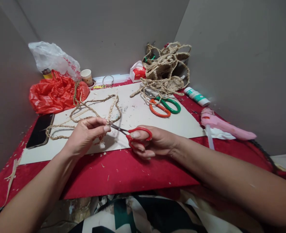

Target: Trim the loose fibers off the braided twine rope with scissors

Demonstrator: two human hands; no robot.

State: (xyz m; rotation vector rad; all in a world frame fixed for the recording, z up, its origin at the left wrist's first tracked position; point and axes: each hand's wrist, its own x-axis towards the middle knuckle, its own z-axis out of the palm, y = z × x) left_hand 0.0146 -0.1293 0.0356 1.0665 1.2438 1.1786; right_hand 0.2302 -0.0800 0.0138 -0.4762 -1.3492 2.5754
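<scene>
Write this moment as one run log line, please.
left hand: pinching braided cord | right hand: holding red-handled scissors, blades at cord | phone: lying at left

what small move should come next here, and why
I'd probably ease the left hand slightly back from the blades before any snip: the red-handled scissors, in the right hand, meet the braided cord right beside the left fingertips.
</scene>
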